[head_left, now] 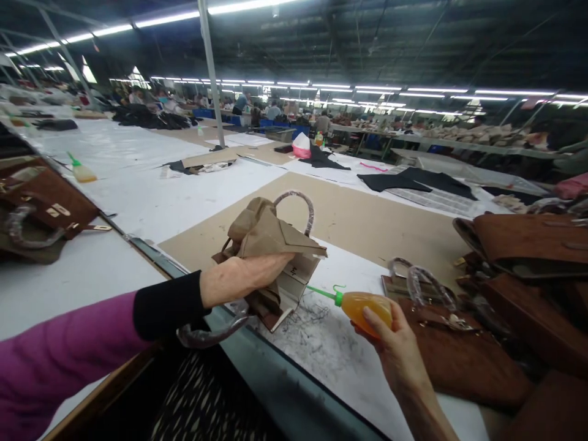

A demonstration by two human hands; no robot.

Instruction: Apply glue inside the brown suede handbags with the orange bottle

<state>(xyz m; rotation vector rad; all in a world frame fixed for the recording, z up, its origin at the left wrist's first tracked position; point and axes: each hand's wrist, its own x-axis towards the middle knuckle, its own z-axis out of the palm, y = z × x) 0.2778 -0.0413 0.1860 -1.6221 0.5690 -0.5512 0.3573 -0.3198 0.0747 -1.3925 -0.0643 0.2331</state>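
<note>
My left hand [255,274] grips a handbag with its olive-brown lining [271,236] pulled out; the fingertips are hidden in the fabric. The bag tilts at the table's near edge. One plastic-wrapped handle [301,199] arches above it, another [214,334] hangs below my wrist. Beneath the lining, a pale panel [294,285] with a small dark mark faces right. My right hand [390,331] is closed around a squeeze bottle [365,309] of amber liquid. Its thin green nozzle [321,293] points left, its tip close to the panel's right edge; whether they touch, I cannot tell.
Brown handbags lie at right [463,343] and far left [50,202]. A second amber bottle [82,173] stands on the left table part. Loose dark threads [307,324] litter the white surface. Black cut pieces [416,180] and a pink container [301,147] lie farther back.
</note>
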